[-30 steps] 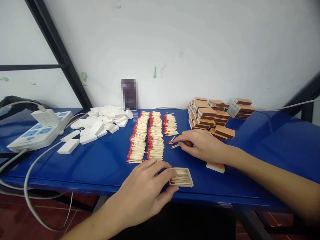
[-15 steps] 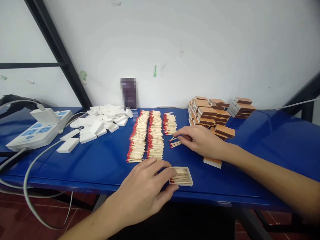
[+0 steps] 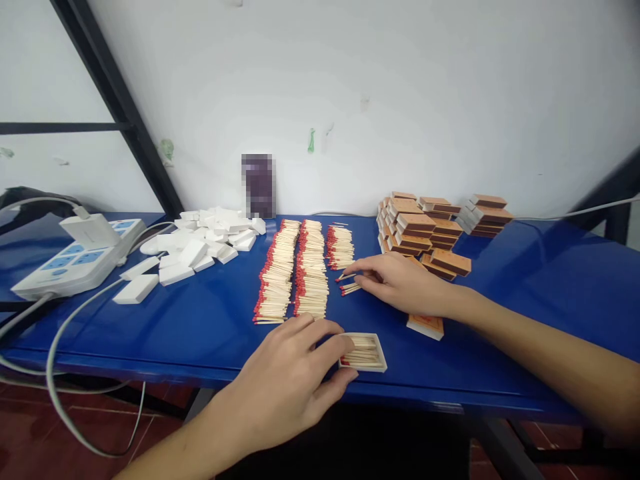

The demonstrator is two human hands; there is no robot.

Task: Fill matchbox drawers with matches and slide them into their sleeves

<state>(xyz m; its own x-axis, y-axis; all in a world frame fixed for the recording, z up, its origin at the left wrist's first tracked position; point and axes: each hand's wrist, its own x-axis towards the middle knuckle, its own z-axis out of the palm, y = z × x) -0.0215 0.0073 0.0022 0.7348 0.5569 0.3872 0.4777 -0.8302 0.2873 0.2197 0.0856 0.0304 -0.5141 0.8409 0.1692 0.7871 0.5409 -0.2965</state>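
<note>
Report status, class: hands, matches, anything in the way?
Left hand on matchbox tray, matches inside. Right hand at loose matches, grip unclear. Orange matchbox partly hidden by right wrist.

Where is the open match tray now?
In the head view, the tray lies near the table's front edge, its left end held by the left hand.

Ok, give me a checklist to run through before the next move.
1. Left hand at matchbox tray: ok, fingers and thumb at its left end.
2. That tray open side up on blue table: ok.
3. Firm grip of right hand on loose matches: cannot tell, fingers hide their ends.
4. Loose matches tightly bunched: not ok, a gap shows.
5. Nearest orange matchbox fully visible: not ok, right wrist partly covers it.
</note>
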